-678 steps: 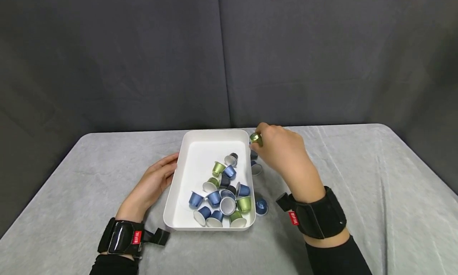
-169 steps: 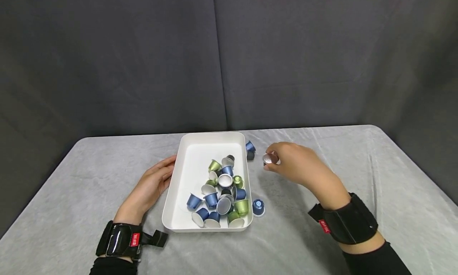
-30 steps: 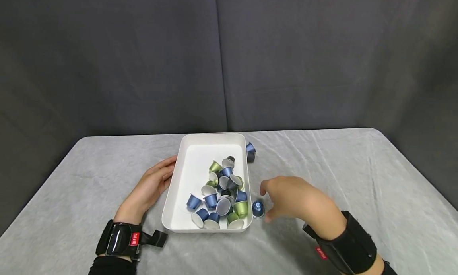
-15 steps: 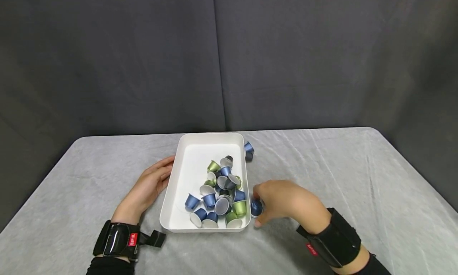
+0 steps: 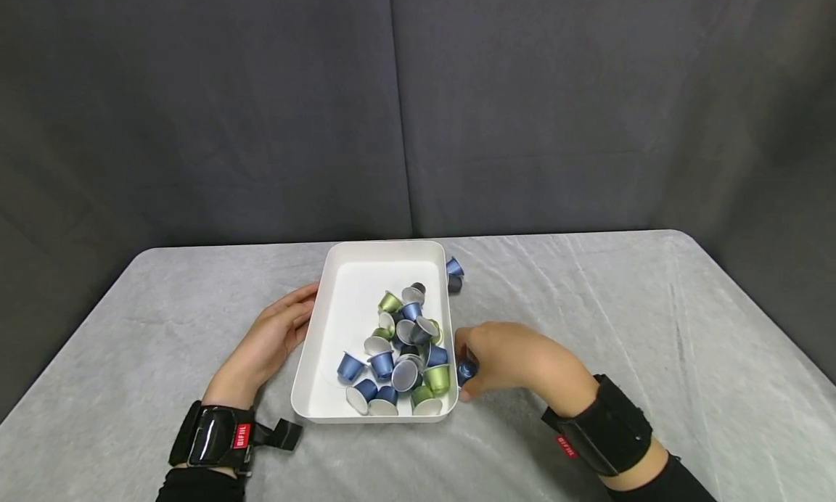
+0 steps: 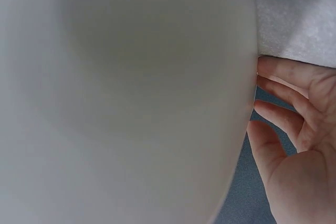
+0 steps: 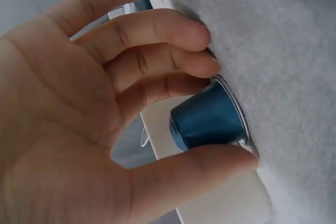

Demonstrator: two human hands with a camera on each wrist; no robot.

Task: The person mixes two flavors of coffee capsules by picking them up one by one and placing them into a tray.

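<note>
The blue capsule (image 5: 466,371), lying free on the counter (image 5: 620,306) a second ago, is now being pinched by the right hand (image 5: 516,357) beside the tray (image 5: 307,386), while the left hand (image 5: 271,339) is resting open against it.

Evenly lit from above in the head view, soft and without glare; faint shadows under the white tray (image 5: 307,386) and hands on the grey counter (image 5: 588,306). Dim, dark backdrop. Left wrist view almost wholly blurred by the near tray wall (image 6: 131,98). Right wrist view bright, sharp on the blue capsule (image 7: 207,119), washed out at the edges
</note>
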